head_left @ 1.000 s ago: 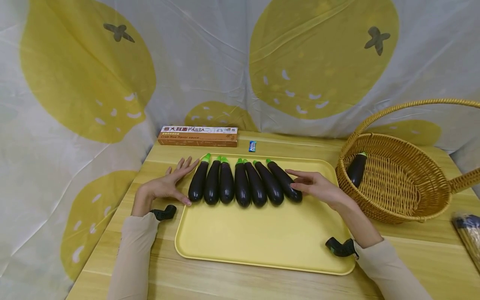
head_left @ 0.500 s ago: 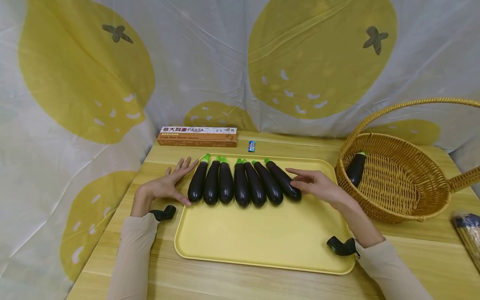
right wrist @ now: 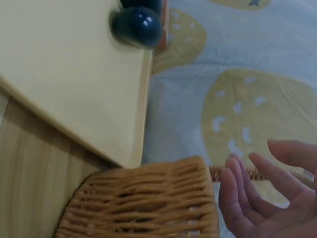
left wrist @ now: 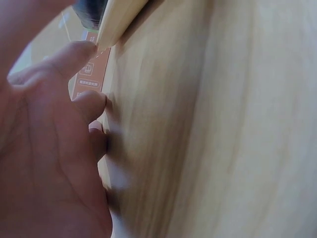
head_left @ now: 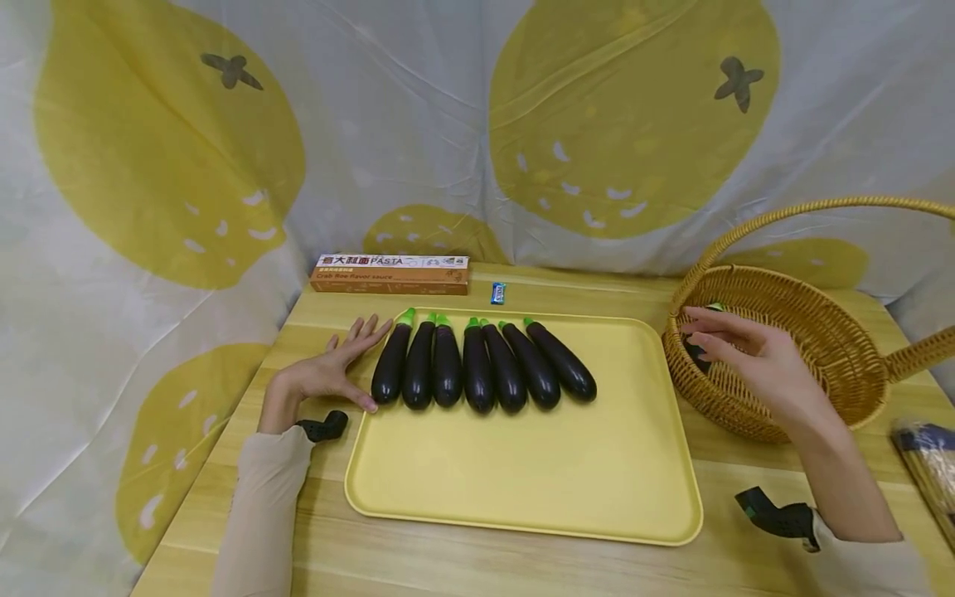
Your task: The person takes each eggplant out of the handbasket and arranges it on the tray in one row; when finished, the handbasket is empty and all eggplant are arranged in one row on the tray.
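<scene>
Several dark eggplants (head_left: 478, 373) with green stems lie side by side along the back half of a yellow tray (head_left: 522, 473). The rightmost eggplant (head_left: 561, 362) slants down to the right. My left hand (head_left: 321, 373) is spread at the tray's left edge, thumb and fingertips beside the leftmost eggplant (head_left: 391, 365). Over the left rim of a wicker basket (head_left: 843, 332), my right hand (head_left: 761, 365) hangs with loosely bent fingers and nothing in them. Behind those fingers another eggplant (head_left: 695, 352) sits in the basket, partly hidden. The right wrist view shows the hand (right wrist: 272, 193) beside the basket's wall.
A pasta box (head_left: 390, 274) and a small blue packet (head_left: 498, 293) stand behind the tray on the wooden table. The basket's tall handle (head_left: 813, 203) arches over it. A plastic-wrapped bundle (head_left: 928, 464) lies at the far right. A lemon-print cloth (head_left: 418, 124) hangs behind.
My right hand has left the rightmost eggplant and moved right, over the basket. That eggplant stays on the tray. The left hand has kept its place.
</scene>
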Motion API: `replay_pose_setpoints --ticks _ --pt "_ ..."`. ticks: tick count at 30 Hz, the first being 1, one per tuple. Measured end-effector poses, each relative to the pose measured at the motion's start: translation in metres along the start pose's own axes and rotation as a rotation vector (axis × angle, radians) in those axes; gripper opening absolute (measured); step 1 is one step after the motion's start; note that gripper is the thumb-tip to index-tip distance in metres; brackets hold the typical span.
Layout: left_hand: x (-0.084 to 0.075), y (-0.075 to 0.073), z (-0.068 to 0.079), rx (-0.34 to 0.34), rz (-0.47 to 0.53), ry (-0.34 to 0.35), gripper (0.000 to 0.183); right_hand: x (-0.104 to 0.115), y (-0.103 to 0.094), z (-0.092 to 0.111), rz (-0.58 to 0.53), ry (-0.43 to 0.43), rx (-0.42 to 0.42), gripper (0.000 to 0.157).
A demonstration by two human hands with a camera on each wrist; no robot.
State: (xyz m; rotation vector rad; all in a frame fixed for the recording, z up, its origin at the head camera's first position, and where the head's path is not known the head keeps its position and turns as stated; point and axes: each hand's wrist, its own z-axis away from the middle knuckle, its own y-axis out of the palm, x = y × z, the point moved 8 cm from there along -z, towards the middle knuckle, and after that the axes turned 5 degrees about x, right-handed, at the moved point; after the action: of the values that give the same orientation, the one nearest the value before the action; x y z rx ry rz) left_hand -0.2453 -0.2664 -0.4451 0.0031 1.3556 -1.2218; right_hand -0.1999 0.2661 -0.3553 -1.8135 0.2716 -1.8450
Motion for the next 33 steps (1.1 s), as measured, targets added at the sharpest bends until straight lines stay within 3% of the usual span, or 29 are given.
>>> replay_pose_setpoints --ticks 3,5,11,16,22,33 --pt "-0.001 -0.001 -0.003 0.006 -0.007 0.000 0.130 -0.020 -0.017 0.007 0.005 0.074 -0.068 0.054" --pt "0.000 -0.001 -0.001 0.002 -0.006 -0.005 0.129 -0.034 -0.020 0.006 0.028 0.147 -0.061 0.062" --pt "-0.001 -0.001 -0.001 0.003 0.005 0.002 0.129 -0.064 -0.009 -0.001 0.042 0.302 0.056 0.088" --pt "-0.001 0.000 -0.001 0.011 0.001 -0.004 0.129 -0.072 -0.003 -0.005 0.022 0.365 0.150 0.095" --pt "0.000 0.000 -0.002 0.006 0.002 -0.003 0.130 -0.073 0.002 -0.014 0.087 0.374 0.217 0.097" --pt "-0.001 0.000 -0.002 0.008 0.010 -0.004 0.130 -0.075 0.004 -0.026 0.105 0.351 0.214 0.090"
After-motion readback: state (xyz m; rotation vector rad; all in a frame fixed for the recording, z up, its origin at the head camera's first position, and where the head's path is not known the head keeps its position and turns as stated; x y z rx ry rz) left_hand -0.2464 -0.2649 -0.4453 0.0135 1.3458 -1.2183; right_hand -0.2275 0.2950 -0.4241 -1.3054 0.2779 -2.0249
